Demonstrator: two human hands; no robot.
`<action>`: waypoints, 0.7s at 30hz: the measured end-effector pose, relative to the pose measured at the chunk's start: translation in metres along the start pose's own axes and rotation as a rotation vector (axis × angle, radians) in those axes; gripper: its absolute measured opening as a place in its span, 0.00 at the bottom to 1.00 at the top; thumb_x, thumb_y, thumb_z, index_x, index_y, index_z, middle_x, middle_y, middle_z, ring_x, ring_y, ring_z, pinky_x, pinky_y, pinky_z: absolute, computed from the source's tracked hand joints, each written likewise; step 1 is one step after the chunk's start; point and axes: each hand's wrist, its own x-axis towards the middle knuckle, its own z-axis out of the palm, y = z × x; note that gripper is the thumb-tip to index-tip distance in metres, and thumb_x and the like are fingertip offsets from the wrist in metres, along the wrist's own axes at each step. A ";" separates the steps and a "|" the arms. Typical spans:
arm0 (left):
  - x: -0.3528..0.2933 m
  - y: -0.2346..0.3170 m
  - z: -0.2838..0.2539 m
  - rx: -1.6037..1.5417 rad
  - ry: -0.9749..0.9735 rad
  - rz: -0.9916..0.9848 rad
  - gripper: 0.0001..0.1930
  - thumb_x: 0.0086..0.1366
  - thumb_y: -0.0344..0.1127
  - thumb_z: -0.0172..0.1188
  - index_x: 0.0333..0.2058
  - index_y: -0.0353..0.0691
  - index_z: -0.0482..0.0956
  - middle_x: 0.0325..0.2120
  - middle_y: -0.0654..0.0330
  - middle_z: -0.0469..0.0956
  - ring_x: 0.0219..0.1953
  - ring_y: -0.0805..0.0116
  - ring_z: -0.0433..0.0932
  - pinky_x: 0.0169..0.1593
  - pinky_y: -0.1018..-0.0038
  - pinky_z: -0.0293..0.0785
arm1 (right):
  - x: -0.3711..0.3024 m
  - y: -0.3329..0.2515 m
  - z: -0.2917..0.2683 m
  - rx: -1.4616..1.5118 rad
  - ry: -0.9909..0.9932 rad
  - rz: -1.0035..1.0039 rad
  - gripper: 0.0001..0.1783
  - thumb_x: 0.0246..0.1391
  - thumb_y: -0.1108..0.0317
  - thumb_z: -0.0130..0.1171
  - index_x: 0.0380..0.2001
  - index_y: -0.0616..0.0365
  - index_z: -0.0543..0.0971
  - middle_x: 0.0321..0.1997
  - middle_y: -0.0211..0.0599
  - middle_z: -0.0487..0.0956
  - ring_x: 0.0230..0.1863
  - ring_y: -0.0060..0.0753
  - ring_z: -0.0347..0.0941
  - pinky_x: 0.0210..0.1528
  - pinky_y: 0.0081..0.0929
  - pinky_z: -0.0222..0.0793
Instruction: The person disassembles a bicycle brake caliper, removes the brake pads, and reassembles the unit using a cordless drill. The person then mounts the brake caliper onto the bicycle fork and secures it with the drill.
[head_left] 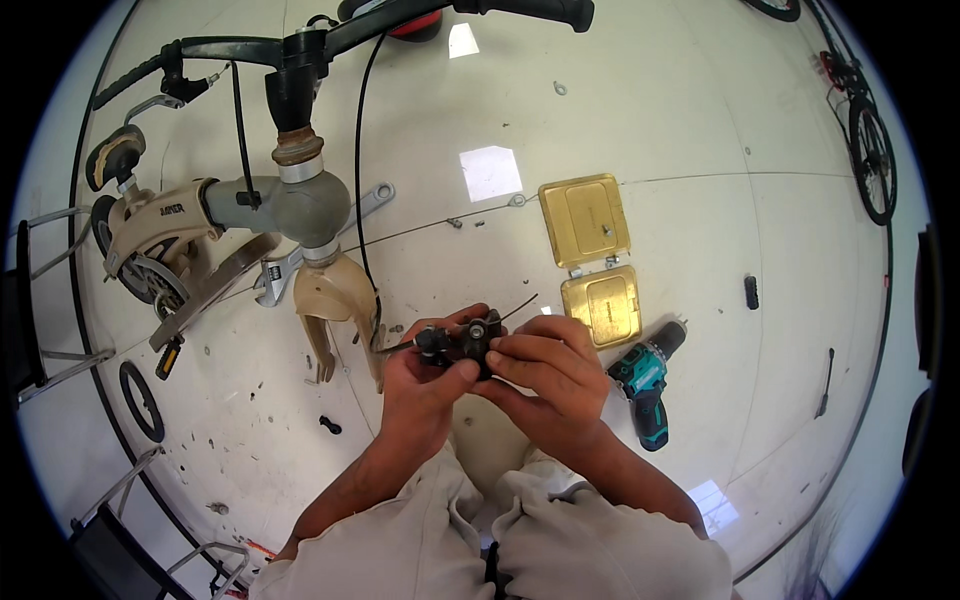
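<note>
Low in front of my lap, both hands hold a small black bicycle brake caliper (479,336). My left hand (422,392) grips its left side, thumb across the lower edge. My right hand (552,378) pinches the right side with its fingertips. A black brake cable (361,170) runs down from the handlebar to the caliper, and a thin bare wire end (520,305) sticks out at the upper right. Just left of my hands stands the beige front fork (335,288) of a small bicycle, without a wheel between its legs.
The bicycle frame (235,203) lies at the left, its handlebar (370,28) at the top. An adjustable wrench (278,275) rests near the fork. Right of my hands are an opened gold metal tin (585,222) and a teal cordless drill (646,378). Small loose parts dot the floor.
</note>
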 end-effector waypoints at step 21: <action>-0.015 0.043 -0.010 -0.350 -0.123 -0.048 0.32 0.50 0.47 0.74 0.51 0.49 0.69 0.53 0.47 0.71 0.54 0.52 0.74 0.56 0.62 0.71 | 0.051 0.001 -0.020 0.129 0.188 -0.146 0.22 0.52 0.59 0.64 0.43 0.68 0.77 0.39 0.48 0.79 0.38 0.45 0.74 0.39 0.33 0.71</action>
